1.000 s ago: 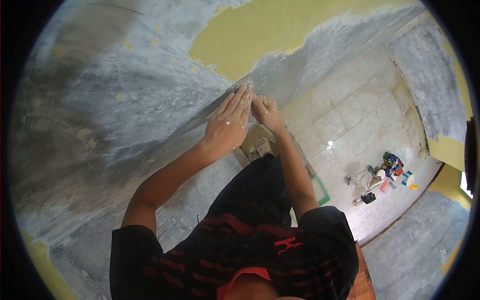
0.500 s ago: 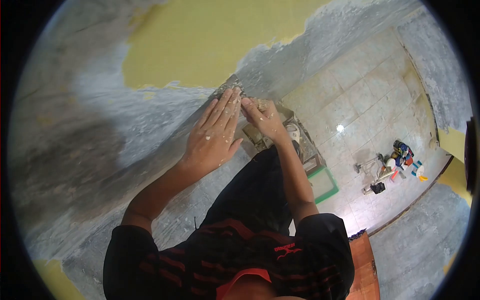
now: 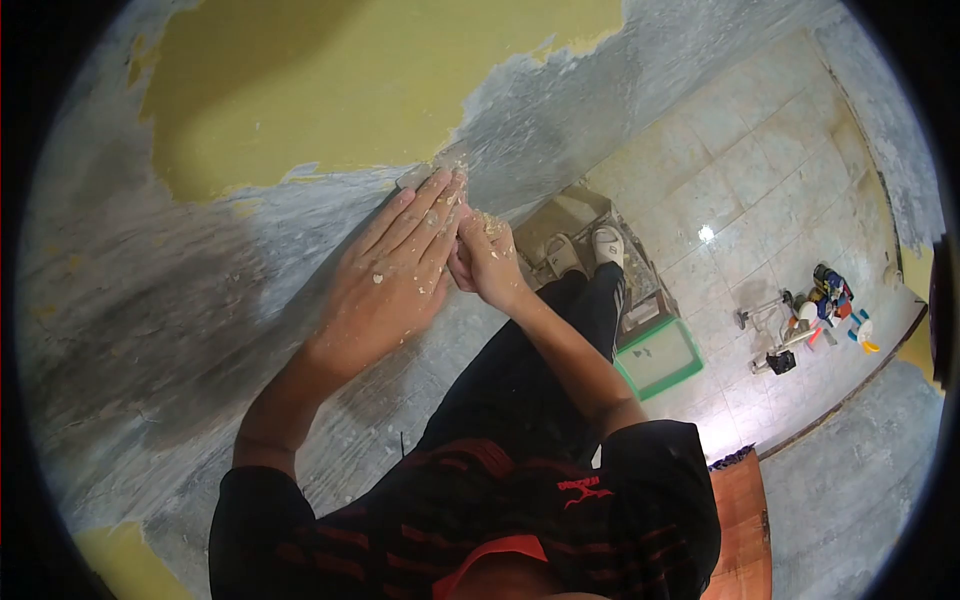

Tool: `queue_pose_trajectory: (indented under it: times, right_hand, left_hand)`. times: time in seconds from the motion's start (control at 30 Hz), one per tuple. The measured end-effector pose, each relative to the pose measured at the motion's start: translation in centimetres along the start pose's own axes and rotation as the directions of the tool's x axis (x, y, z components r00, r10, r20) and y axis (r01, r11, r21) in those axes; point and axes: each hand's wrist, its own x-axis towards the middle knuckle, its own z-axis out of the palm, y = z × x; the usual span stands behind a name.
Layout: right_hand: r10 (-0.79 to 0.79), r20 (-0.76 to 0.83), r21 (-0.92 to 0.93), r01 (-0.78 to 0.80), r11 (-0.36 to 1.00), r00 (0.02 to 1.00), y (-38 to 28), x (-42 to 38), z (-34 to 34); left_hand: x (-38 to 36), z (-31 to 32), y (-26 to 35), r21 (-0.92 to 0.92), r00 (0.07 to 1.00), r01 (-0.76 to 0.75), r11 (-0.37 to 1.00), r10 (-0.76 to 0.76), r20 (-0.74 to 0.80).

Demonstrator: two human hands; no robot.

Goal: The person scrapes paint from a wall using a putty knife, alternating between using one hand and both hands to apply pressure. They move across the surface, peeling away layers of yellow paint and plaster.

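Note:
My left hand (image 3: 390, 260) lies flat with its fingers stretched along the scraper (image 3: 413, 177), whose grey blade edge shows just past the fingertips. Beside it, my right hand (image 3: 490, 260) is closed round the scraper's handle, which the fingers mostly hide. Flakes of paint cling to both hands. The blade meets the wall (image 3: 210, 270) at the lower edge of a patch of yellow paint (image 3: 360, 90); around that patch the surface is bare and grey.
My feet stand on a raised box-like platform (image 3: 575, 215). A green-rimmed tray (image 3: 690, 372) sits beside it. Farther off, a cluster of tools and containers (image 3: 825, 300) lies on the tiled floor (image 3: 720, 190). An orange-brown panel (image 3: 738, 530) is at lower right.
Both hands have shifted left in view with the scraper, along the yellow patch's lower edge. My view has moved too, and more of the feet and green-rimmed tray shows.

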Motion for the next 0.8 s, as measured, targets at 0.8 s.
queue_pose_trajectory:
  times: [0.8]
  right_hand:
    - [0.038,-0.026,-0.256,-0.044,0.966,0.999,-2.0,0.0,-1.6]
  left_hand:
    - [-0.5,-0.4,0.5,-0.013,0.995,-0.003,1.0,0.005,0.1]
